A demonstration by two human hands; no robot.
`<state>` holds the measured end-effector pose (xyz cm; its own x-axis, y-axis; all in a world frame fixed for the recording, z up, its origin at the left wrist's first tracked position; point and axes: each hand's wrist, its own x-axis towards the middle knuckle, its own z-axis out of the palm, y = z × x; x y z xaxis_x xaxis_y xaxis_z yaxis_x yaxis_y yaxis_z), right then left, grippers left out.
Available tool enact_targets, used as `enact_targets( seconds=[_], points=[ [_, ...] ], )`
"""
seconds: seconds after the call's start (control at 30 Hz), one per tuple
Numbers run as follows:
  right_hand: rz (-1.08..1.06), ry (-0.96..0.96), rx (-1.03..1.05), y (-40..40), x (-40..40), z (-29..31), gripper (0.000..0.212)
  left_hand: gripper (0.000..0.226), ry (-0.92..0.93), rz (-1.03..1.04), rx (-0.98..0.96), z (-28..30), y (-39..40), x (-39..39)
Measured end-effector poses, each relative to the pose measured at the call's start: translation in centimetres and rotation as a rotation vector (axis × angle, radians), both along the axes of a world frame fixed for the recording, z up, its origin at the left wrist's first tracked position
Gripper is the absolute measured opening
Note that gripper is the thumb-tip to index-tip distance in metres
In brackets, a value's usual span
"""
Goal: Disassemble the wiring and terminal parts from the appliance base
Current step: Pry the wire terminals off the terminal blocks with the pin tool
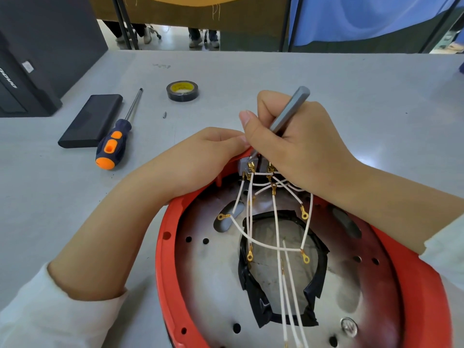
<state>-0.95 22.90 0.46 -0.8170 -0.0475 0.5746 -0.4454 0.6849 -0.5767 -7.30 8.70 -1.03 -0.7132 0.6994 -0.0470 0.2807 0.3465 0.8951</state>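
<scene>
The appliance base (167, 249) is a round red shell with a metal plate inside, lying open side up at the table's near edge. Several white wires (276, 222) with gold ring terminals fan out from grey terminal blocks (247, 164) at its far rim. My left hand (200, 156) grips that far rim beside the blocks. My right hand (298, 146) holds a slim grey tool (291, 109) like a pen, its tip down on a terminal block. Black tape (261, 305) lines the plate's central opening.
An orange-and-navy screwdriver (118, 136) lies left of the base, next to a flat black case (91, 120). A roll of black tape (182, 90) and a small screw (164, 114) lie farther back. A black box (32, 54) stands at far left.
</scene>
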Motion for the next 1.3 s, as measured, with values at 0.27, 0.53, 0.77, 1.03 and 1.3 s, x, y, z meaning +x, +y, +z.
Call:
enact_targets(
  seconds=[0.27,0.53,0.77,1.03,1.3],
  points=[
    [0.002,0.028,0.027,0.1,0.1,-0.2,0.036,0.035,-0.018,-0.005,0.009,0.2,-0.1,0.1],
    [0.009,0.057,0.051,-0.1,0.1,-0.4,0.040,0.029,0.051,-0.007,-0.046,0.4,-0.1,0.2],
    [0.025,0.083,0.076,-0.1,0.1,-0.4,0.042,0.034,0.035,-0.035,-0.032,0.6,-0.1,0.5],
    [0.019,0.065,0.173,-0.4,0.0,-0.1,0.045,0.030,0.053,-0.020,-0.007,0.6,0.0,0.6],
    [0.062,-0.128,0.069,-0.5,-1.8,1.3,0.043,0.033,0.050,0.030,-0.003,0.4,0.0,0.2]
  ],
)
